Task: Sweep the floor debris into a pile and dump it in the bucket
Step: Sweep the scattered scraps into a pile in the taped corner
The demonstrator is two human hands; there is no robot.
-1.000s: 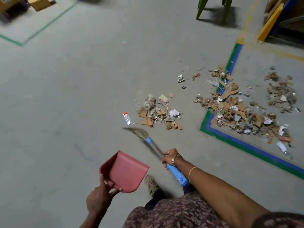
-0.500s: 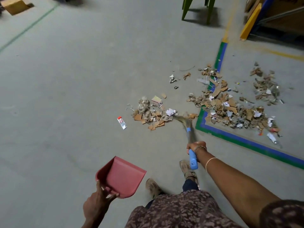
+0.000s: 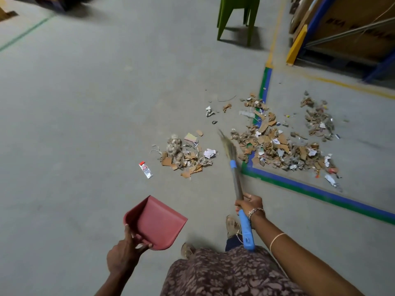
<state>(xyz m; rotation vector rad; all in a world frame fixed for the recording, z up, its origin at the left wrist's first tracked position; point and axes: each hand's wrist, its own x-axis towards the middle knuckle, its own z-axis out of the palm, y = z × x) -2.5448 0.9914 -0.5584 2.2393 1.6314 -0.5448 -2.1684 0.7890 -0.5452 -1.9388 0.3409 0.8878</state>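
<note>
A green plastic chair [image 3: 236, 9] stands on the grey floor [image 3: 85, 103]. To its right, a yellow guard [image 3: 296, 47] fronts a blue rack [image 3: 316, 18] holding a cardboard box [image 3: 354, 24]. Blue-and-green floor tape [image 3: 320, 192] marks a corner.

Light: dim, even, overhead.
Shadows: soft, beside the green chair [image 3: 235, 20].
Blur: broom bristles [image 3: 227, 144] smeared.
Edges: floor tape [image 3: 320, 191] bowed.

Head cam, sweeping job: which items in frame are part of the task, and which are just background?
In the job:
- broom, gripped by the right hand
- red dustpan, held by the left hand
- small debris pile
- large debris pile
- stray packet
No bucket in view.

Lying about:
- green chair
- yellow corner guard
- floor tape
</note>
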